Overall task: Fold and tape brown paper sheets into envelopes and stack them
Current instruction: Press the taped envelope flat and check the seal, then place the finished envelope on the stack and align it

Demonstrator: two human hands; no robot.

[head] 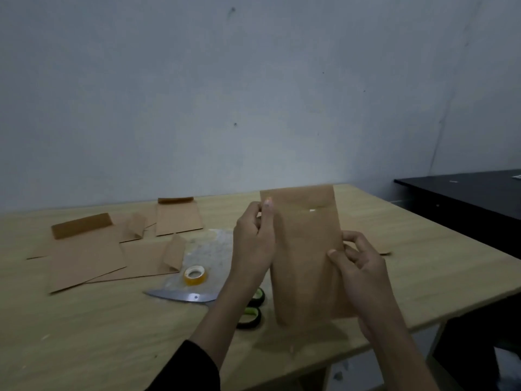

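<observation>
Currently, the brown paper envelope (pixel 306 249) stands upright over the table (pixel 84 334), held between both hands. The left hand (pixel 253 244) pinches its left edge at 10 o'clock, thumb and fingers closed narrowly on the paper. The right hand (pixel 358 266) pinches the right edge at 3 o'clock, thumb on the near face and fingers curled behind. A glossy strip (pixel 298 208) crosses the envelope near its top. Whether the lower edge touches the table cannot be determined.

With the envelope as dial centre:
- The tape roll (pixel 195 275) lies at 9 o'clock on a clear plastic sheet (pixel 211 246).
- The scissors (pixel 183 295) lie at 8 o'clock, blades pointing to 9 o'clock, handles partly behind the left forearm.
- Overlapping brown sheets (pixel 84 261) lie farther out at 9 o'clock.
- A folded envelope (pixel 179 217) lies at 10 o'clock, near the wall (pixel 253 94).
</observation>
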